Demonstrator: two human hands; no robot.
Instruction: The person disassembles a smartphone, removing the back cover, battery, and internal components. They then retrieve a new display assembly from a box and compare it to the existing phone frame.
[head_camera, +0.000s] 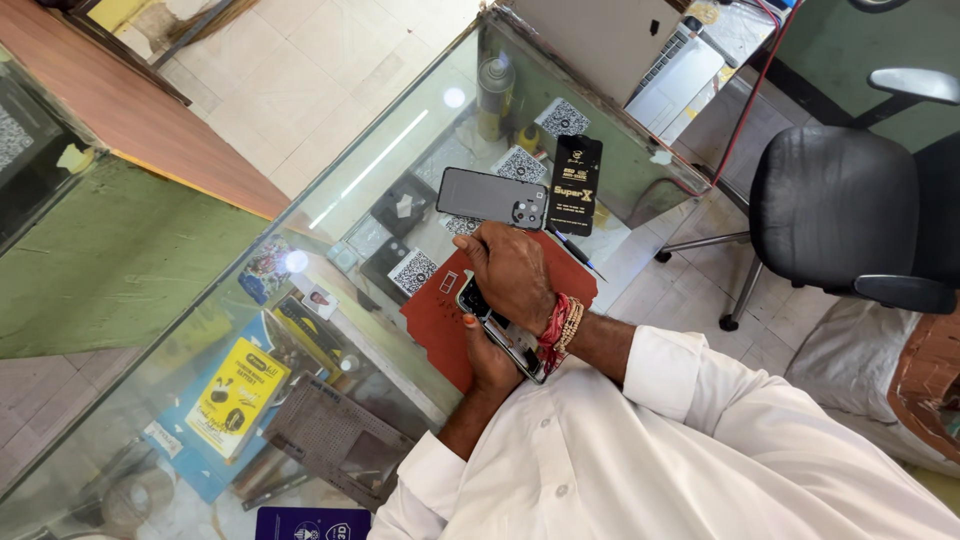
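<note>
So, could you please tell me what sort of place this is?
Probably a phone repair or accessory shop: a glass display counter with packaged goods beneath, a grey phone case, and both hands gripping a phone over a red mat.

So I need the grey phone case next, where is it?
In the head view, the grey phone case lies on the glass counter, just beyond the right hand, beside the black packet.

A dark smartphone (500, 325) lies tilted over a red mat (440, 315), screen up.

You have a grey phone back cover (491, 196) beside a black flat package (577, 184) on the glass counter (380, 150); a black office chair (835, 205) stands nearby.
</note>
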